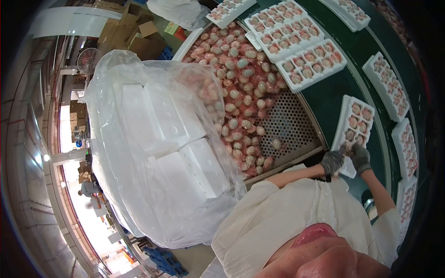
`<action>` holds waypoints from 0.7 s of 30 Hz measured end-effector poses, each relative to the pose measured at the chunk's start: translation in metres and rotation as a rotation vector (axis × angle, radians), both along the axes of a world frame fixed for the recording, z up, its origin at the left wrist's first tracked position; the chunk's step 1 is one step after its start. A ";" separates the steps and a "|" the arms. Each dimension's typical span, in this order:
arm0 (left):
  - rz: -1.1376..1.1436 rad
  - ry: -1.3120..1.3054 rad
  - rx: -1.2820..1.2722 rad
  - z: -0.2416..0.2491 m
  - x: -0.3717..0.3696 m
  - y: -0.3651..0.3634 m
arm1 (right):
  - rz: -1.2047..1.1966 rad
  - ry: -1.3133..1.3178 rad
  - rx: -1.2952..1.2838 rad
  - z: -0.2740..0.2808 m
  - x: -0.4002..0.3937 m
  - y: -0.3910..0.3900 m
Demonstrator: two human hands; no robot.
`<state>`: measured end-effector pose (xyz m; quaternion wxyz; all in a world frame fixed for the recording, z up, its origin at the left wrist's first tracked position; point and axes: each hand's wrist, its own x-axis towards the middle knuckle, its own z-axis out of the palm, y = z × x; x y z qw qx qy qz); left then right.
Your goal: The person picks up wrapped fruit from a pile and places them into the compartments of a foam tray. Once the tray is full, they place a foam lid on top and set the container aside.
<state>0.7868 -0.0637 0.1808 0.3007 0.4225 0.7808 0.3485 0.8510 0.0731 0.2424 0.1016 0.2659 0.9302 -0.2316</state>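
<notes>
A white foam tray [343, 121] with rows of hollows lies on the green conveyor in front of me. Its upper hollows hold round, pale items in reddish clear wrappers [353, 122]. Over the tray's lower part are both of my hands, in grey gloves. My left hand [333, 161] is at the tray's left side, fingers bent and drawn together near the hollows. Close beside it, my right hand [360, 158] also has its fingers curled in toward the tray. What either hand grips between the fingertips is too small to make out.
A bin with a perforated metal floor [292, 123] holds a heap of wrapped round items [241, 99]. Filled foam trays [313, 65] rest across its edge and the green conveyor [333, 95]. More filled trays [387, 85] line the far side. A clear plastic bag [148, 139] of white foam boxes stands left.
</notes>
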 end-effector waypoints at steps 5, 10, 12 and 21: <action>-0.106 -0.076 -0.061 0.003 -0.002 0.000 | 0.091 -0.171 0.099 0.017 -0.020 -0.004; -0.263 -0.041 -0.150 0.016 -0.016 -0.002 | 0.255 -0.354 0.136 0.019 -0.035 -0.001; -0.296 -0.082 -0.123 0.017 -0.023 -0.001 | 0.222 -0.477 0.150 0.013 -0.037 -0.001; -0.235 -0.105 -0.057 0.029 -0.032 0.009 | 0.169 -0.506 0.074 -0.005 -0.026 0.002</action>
